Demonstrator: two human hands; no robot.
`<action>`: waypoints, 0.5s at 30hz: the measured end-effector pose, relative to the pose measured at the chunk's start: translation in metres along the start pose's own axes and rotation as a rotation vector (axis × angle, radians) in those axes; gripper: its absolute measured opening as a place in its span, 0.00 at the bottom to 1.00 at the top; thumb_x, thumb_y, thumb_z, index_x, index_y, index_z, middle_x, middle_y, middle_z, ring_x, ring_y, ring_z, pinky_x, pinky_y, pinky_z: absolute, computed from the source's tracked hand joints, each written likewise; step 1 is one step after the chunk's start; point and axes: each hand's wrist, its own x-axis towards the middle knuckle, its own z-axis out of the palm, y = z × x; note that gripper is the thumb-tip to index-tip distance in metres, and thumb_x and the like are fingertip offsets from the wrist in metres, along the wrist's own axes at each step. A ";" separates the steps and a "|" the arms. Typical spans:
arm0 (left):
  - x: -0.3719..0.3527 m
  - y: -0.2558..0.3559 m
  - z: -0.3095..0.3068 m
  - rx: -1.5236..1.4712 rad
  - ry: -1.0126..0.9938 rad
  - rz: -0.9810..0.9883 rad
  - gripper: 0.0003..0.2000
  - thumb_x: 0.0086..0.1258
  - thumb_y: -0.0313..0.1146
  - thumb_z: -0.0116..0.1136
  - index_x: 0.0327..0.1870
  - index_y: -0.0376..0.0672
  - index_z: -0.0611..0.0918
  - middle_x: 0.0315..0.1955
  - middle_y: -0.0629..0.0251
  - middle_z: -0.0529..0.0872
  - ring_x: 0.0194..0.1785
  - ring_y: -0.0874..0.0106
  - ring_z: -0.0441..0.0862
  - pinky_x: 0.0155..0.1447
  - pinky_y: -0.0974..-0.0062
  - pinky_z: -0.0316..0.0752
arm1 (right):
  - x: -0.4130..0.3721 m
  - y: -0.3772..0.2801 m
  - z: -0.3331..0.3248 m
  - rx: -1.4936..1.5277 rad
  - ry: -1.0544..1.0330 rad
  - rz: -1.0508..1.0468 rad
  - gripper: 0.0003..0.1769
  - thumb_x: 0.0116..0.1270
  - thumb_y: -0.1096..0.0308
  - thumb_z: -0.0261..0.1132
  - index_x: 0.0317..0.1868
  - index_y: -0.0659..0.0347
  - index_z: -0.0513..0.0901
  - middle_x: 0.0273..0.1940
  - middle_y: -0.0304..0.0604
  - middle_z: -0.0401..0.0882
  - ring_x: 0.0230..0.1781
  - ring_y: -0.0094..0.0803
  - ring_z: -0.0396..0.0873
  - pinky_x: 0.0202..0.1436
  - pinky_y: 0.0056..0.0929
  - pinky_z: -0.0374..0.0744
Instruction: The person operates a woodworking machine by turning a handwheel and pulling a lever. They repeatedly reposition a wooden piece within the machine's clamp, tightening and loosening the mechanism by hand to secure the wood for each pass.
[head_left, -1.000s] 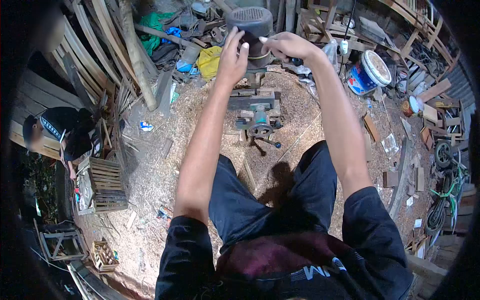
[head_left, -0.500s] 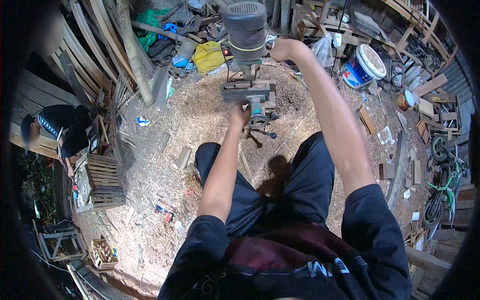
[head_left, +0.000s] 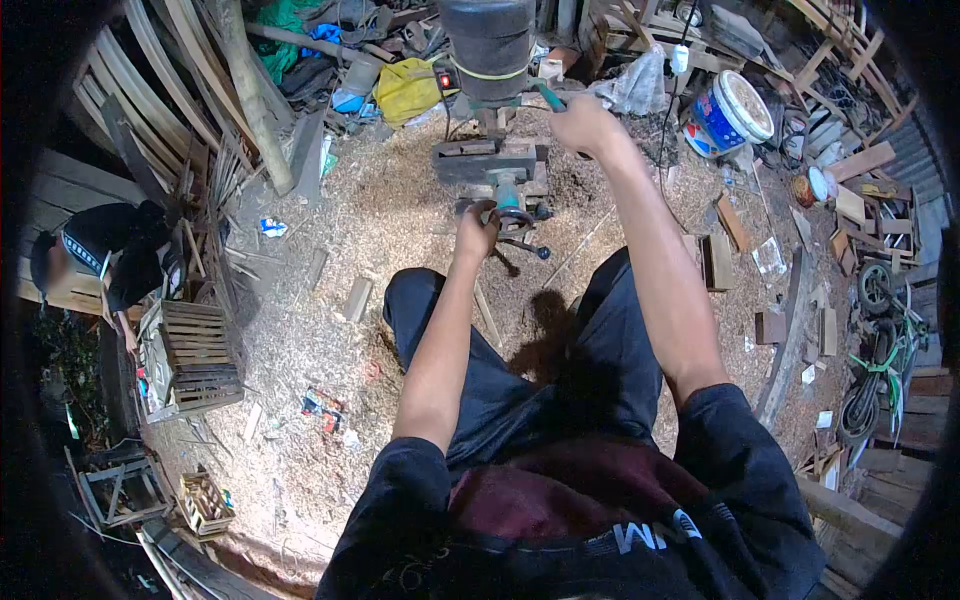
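A drill press or mortising machine with a dark cylindrical motor housing [head_left: 487,50] stands ahead of me. My right hand [head_left: 585,125] is closed around its green-ended lever [head_left: 550,97], to the right of the housing. Below the head sits a metal vise [head_left: 485,165] with a piece of wood [head_left: 466,147] along its back side. My left hand [head_left: 476,232] is at the front of the vise, fingers curled at the left side of a handwheel [head_left: 514,218]. A ball-ended lever [head_left: 541,252] sticks out under the wheel. The tool tip is hard to make out.
Wood shavings [head_left: 300,350] cover the floor around my legs. A paint bucket [head_left: 725,115] and a small motorbike [head_left: 880,350] are at right. Another person [head_left: 115,255] bends over a slatted crate [head_left: 195,355] at left. A yellow sack [head_left: 410,92] lies behind the machine.
My right hand has come down and slightly right, and the green lever end now shows in it. My left hand stays by the handwheel. The view has shifted slightly.
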 end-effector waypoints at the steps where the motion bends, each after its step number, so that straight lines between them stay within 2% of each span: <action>1: -0.002 -0.001 0.000 -0.010 0.002 0.000 0.12 0.65 0.32 0.60 0.46 0.35 0.83 0.42 0.44 0.85 0.49 0.52 0.82 0.54 0.63 0.74 | 0.000 0.004 0.010 0.012 0.031 0.012 0.24 0.56 0.56 0.60 0.38 0.75 0.83 0.41 0.66 0.80 0.46 0.56 0.81 0.53 0.43 0.77; 3: -0.002 0.000 0.002 -0.033 0.008 0.008 0.13 0.65 0.32 0.60 0.46 0.35 0.83 0.42 0.44 0.85 0.49 0.52 0.82 0.55 0.63 0.74 | 0.003 0.014 0.021 0.032 0.104 0.036 0.20 0.55 0.63 0.58 0.33 0.76 0.84 0.28 0.64 0.82 0.36 0.51 0.85 0.44 0.43 0.79; 6: 0.002 -0.002 0.004 0.012 -0.010 0.008 0.12 0.66 0.31 0.59 0.47 0.36 0.84 0.44 0.49 0.86 0.50 0.57 0.84 0.55 0.66 0.75 | -0.011 0.010 0.015 0.017 0.080 0.059 0.26 0.55 0.55 0.60 0.38 0.75 0.83 0.45 0.69 0.79 0.51 0.61 0.79 0.58 0.42 0.76; 9: 0.010 0.007 -0.013 0.013 -0.023 -0.004 0.13 0.66 0.34 0.58 0.47 0.37 0.83 0.43 0.45 0.84 0.49 0.52 0.82 0.55 0.63 0.75 | -0.010 -0.001 -0.002 0.003 -0.070 -0.036 0.26 0.55 0.55 0.59 0.39 0.74 0.83 0.45 0.68 0.80 0.51 0.60 0.78 0.57 0.43 0.76; 10: 0.014 0.005 -0.020 0.036 -0.032 -0.022 0.13 0.65 0.33 0.57 0.48 0.38 0.83 0.43 0.46 0.84 0.48 0.53 0.82 0.55 0.63 0.76 | 0.006 0.003 0.001 -0.064 -0.084 -0.067 0.26 0.56 0.55 0.58 0.41 0.72 0.84 0.47 0.65 0.80 0.51 0.59 0.79 0.57 0.42 0.76; 12: 0.028 0.003 -0.034 -0.010 0.007 0.033 0.13 0.65 0.32 0.57 0.48 0.38 0.83 0.42 0.46 0.84 0.48 0.53 0.83 0.54 0.63 0.76 | 0.048 0.026 0.020 0.098 -0.018 -0.134 0.24 0.60 0.56 0.58 0.39 0.73 0.83 0.39 0.59 0.82 0.36 0.49 0.81 0.44 0.39 0.80; 14: 0.026 0.008 -0.045 0.022 0.031 0.037 0.14 0.63 0.32 0.57 0.47 0.36 0.82 0.42 0.45 0.84 0.47 0.53 0.83 0.54 0.63 0.76 | 0.040 0.014 0.004 0.108 -0.028 -0.223 0.28 0.67 0.48 0.56 0.37 0.70 0.82 0.40 0.52 0.82 0.32 0.40 0.82 0.41 0.37 0.83; 15: 0.026 0.014 -0.052 0.044 0.002 0.026 0.14 0.64 0.31 0.55 0.48 0.35 0.82 0.43 0.45 0.85 0.48 0.54 0.83 0.55 0.64 0.75 | 0.033 0.006 -0.010 0.307 -0.019 -0.153 0.30 0.68 0.44 0.55 0.37 0.69 0.82 0.44 0.52 0.80 0.34 0.41 0.82 0.42 0.37 0.83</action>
